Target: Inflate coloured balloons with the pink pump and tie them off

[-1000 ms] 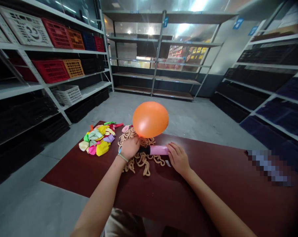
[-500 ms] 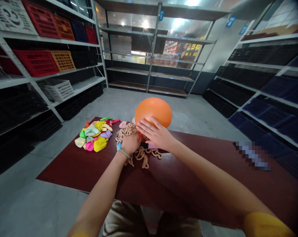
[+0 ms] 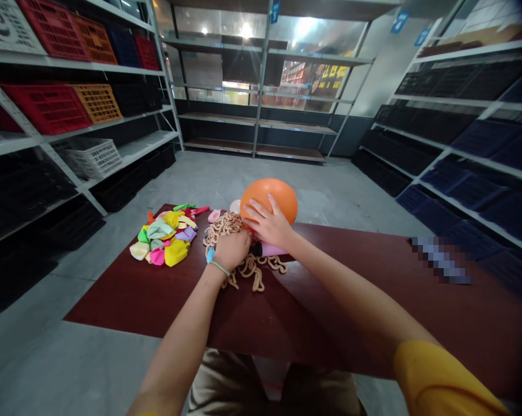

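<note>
Right hand (image 3: 269, 226) has moved up onto the orange balloon (image 3: 271, 199), fingers spread across it; left hand (image 3: 231, 251) (green wristband (image 3: 220, 267) showing) apparently closed below it, fingers poorly visible.

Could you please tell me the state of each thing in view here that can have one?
Orange balloon: inflated, round.
Left hand: closed, at the balloon's neck and the pump's black end.
Right hand: open, fingers spread on the balloon.
Pink pump: level, black end at the left hand.
Other balloons: uninflated, heaped.
Tan strands: tangled.
</note>
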{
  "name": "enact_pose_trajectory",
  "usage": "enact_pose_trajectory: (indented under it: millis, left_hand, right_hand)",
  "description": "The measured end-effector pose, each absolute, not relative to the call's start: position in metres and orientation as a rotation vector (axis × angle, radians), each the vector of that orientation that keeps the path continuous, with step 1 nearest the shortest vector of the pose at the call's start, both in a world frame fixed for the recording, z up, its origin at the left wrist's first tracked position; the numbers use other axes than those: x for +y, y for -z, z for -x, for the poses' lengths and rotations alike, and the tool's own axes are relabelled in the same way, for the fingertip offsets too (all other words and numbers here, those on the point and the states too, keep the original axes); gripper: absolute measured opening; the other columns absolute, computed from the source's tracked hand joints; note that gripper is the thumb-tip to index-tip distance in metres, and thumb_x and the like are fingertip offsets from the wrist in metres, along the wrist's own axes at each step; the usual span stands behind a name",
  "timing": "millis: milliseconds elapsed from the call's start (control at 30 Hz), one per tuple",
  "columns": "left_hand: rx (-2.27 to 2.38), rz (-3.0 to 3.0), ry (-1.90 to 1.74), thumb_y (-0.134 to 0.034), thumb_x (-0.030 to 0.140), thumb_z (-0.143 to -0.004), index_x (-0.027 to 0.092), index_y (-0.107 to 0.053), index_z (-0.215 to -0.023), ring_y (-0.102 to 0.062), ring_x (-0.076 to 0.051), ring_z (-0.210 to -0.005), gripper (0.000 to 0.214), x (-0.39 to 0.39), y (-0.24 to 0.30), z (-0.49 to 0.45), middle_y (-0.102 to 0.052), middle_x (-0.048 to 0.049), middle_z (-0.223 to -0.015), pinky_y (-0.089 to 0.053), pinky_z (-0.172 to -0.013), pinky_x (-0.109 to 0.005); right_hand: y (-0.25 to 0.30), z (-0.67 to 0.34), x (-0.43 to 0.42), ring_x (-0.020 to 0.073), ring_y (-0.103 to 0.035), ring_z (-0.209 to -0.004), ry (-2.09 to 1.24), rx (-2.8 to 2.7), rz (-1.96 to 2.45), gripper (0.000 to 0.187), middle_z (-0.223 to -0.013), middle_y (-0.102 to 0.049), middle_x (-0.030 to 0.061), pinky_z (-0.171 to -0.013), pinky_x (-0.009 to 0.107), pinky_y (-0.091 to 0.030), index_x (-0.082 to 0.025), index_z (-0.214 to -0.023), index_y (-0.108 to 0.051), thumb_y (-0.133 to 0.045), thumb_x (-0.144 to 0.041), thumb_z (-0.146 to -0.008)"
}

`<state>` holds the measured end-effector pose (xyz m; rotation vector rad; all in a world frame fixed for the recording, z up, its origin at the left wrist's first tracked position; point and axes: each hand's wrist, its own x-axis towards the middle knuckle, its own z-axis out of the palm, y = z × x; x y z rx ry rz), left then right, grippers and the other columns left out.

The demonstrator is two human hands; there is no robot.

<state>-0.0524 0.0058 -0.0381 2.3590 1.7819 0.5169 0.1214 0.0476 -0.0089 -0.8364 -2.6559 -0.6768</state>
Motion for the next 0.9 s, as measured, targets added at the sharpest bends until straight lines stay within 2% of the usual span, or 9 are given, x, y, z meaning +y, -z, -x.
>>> enact_pose_trajectory:
  millis: [133,267,333,433,633,733,900]
  left_hand:
    - [1.627,-2.206,-0.803,-0.033,0.037,-0.101,0.019,-0.063,-0.091,-0.066,-0.023,-0.080,0.036,0.010,0.040,0.055,-0.069,-0.0121,-0.087,-0.049,-0.078,-0.035]
    - [1.455,-1.896,-1.111,-0.037,0.032,-0.100,0.021,-0.057,-0.074,-0.061,-0.019,-0.064,0.034,0.017,0.047,0.055,-0.062,-0.0052,-0.068,-0.048,-0.069,-0.031]
    - [1.319,-1.721,-1.138,-0.041,0.035,-0.097,0.021,-0.057,-0.073,-0.059,-0.017,-0.055,0.032,0.019,0.050,0.053,-0.062,-0.0036,-0.065,-0.048,-0.061,-0.030]
    - [1.122,-1.451,-1.123,-0.053,0.040,-0.090,0.019,-0.063,-0.078,-0.060,-0.015,-0.054,0.026,0.019,0.050,0.051,-0.068,-0.0043,-0.071,-0.048,-0.054,-0.028]
    - [1.075,-1.206,-1.206,-0.071,0.042,-0.073,0.016,-0.070,-0.078,-0.057,-0.012,-0.056,0.026,0.016,0.046,0.050,-0.067,-0.0020,-0.072,-0.049,-0.054,-0.024]
    - [1.105,-1.309,-1.193,-0.071,0.041,-0.073,0.017,-0.073,-0.083,-0.056,-0.012,-0.058,0.026,0.015,0.046,0.050,-0.067,-0.0009,-0.073,-0.048,-0.056,-0.024]
    - [1.254,-1.573,-1.143,-0.063,0.039,-0.082,0.018,-0.071,-0.077,-0.055,-0.013,-0.056,0.023,0.014,0.049,0.049,-0.063,-0.0001,-0.063,-0.043,-0.057,-0.025]
  right_hand:
    - [0.016,-0.128,0.057,0.0300,-0.033,-0.143,0.718,-2.572,0.829,0.037,-0.147,-0.051,0.0034,-0.117,0.071,-0.012,-0.027,-0.130,-0.060,-0.054,-0.019,-0.094]
    - [0.016,-0.139,0.059,0.0297,-0.035,-0.142,0.767,-2.519,0.821,0.035,-0.146,-0.052,0.0036,-0.117,0.071,-0.012,-0.027,-0.129,-0.060,-0.050,-0.018,-0.097]
    - [0.013,-0.143,0.057,0.0298,-0.034,-0.143,0.754,-2.531,0.802,0.039,-0.146,-0.051,0.0033,-0.117,0.072,-0.012,-0.028,-0.133,-0.057,-0.050,-0.017,-0.097]
    - [0.008,-0.147,0.052,0.0297,-0.033,-0.143,0.713,-2.546,0.785,0.044,-0.147,-0.050,0.0019,-0.117,0.072,-0.012,-0.030,-0.138,-0.052,-0.051,-0.016,-0.096]
    - [0.004,-0.156,0.043,0.0305,-0.033,-0.143,0.739,-2.541,0.773,0.052,-0.151,-0.046,0.0032,-0.117,0.071,-0.015,-0.030,-0.145,-0.045,-0.052,-0.014,-0.095]
    - [0.008,-0.160,0.039,0.0297,-0.034,-0.143,0.810,-2.507,0.781,0.054,-0.151,-0.046,0.0040,-0.117,0.070,-0.017,-0.030,-0.147,-0.042,-0.052,-0.015,-0.095]
    - [0.018,-0.166,0.019,0.0278,-0.034,-0.143,0.861,-2.476,0.868,0.058,-0.154,-0.043,0.0041,-0.118,0.063,-0.015,-0.034,-0.151,-0.033,-0.052,-0.026,-0.097]
